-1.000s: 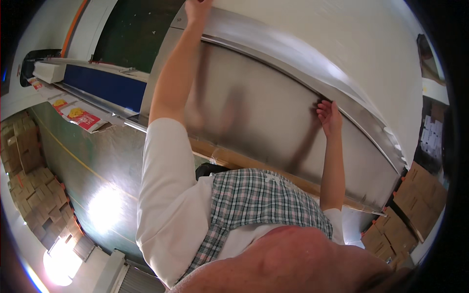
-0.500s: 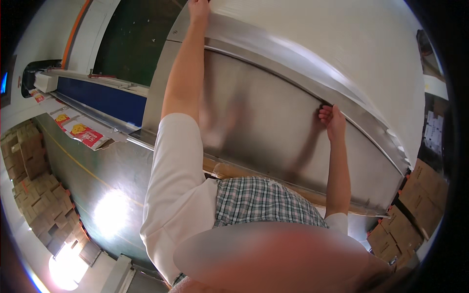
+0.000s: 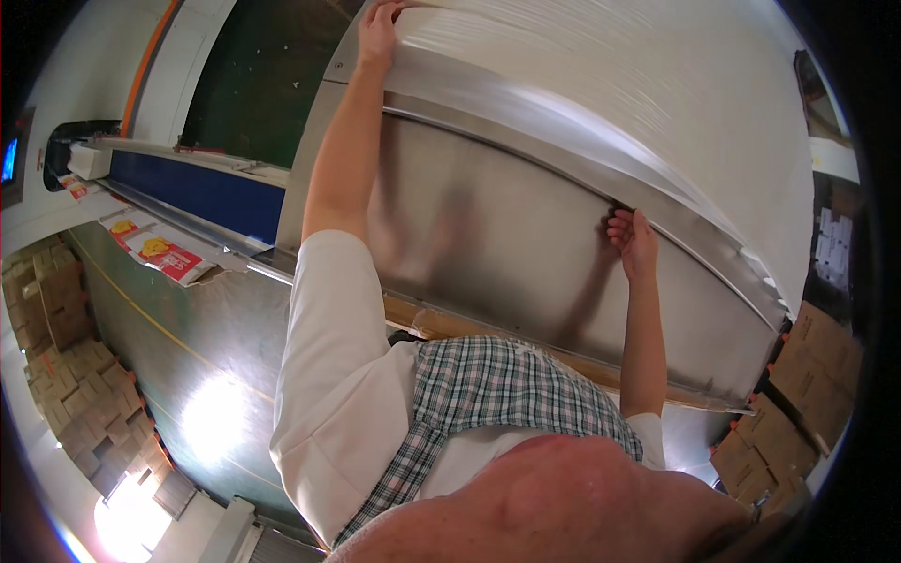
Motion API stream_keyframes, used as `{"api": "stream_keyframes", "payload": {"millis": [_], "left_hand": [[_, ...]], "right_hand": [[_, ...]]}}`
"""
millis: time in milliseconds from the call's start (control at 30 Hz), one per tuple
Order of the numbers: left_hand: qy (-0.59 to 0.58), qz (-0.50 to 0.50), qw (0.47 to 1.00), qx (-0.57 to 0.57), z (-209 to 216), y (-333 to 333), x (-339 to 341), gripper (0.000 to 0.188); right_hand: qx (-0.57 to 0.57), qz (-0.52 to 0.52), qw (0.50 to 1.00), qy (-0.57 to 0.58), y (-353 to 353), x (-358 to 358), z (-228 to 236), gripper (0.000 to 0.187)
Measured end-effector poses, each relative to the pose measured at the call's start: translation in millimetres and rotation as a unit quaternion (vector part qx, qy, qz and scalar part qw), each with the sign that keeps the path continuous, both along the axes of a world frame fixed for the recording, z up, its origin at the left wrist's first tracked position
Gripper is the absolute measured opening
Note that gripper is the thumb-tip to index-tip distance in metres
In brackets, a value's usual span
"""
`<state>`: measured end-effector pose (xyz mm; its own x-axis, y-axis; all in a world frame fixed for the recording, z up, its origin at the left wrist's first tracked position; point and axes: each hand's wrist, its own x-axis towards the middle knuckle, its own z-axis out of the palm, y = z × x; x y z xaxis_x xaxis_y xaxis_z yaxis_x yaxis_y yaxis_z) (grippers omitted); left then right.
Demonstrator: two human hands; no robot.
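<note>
A broad white sheet (image 3: 563, 56), finely wrinkled and glossy like plastic film, lies over a stainless steel machine (image 3: 507, 206) in front of me. My left hand (image 3: 377, 38) reaches far out to the sheet's left edge, its fingers bent over that edge and closed on it. Lower and to the right, my right hand (image 3: 636, 246) is at the metal lip below the sheet. Its fingers are curled in with the thumb up, and whatever they hold, if anything, is too small to make out.
A blue conveyor belt (image 3: 197, 183) extends to the left, with red and white printed cardboard (image 3: 169, 253) along its side. Stacked cartons stand on the floor at left (image 3: 89, 385) and more cartons (image 3: 774, 436) at right. The steel panel's near edge is close to my apron (image 3: 507, 380).
My left hand has come slightly back toward me and shows more fully. The sheet has more fine wrinkles. My right hand has shifted slightly left and down, still by the lip.
</note>
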<state>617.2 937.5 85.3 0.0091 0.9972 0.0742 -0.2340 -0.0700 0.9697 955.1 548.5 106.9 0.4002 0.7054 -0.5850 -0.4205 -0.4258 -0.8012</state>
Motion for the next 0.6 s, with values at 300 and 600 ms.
{"api": "stream_keyframes", "payload": {"millis": [300,600], "left_hand": [[-0.028,0.042,0.998,0.041,-9.5,11.7,2.8,0.021],[0.077,0.025,0.996,0.034,-6.0,10.0,-8.4,0.023]], "right_hand": [[-0.009,0.032,0.999,-0.003,3.0,1.0,3.1,0.038],[0.013,0.037,0.999,-0.003,-0.9,-4.3,-0.9,0.029]]}}
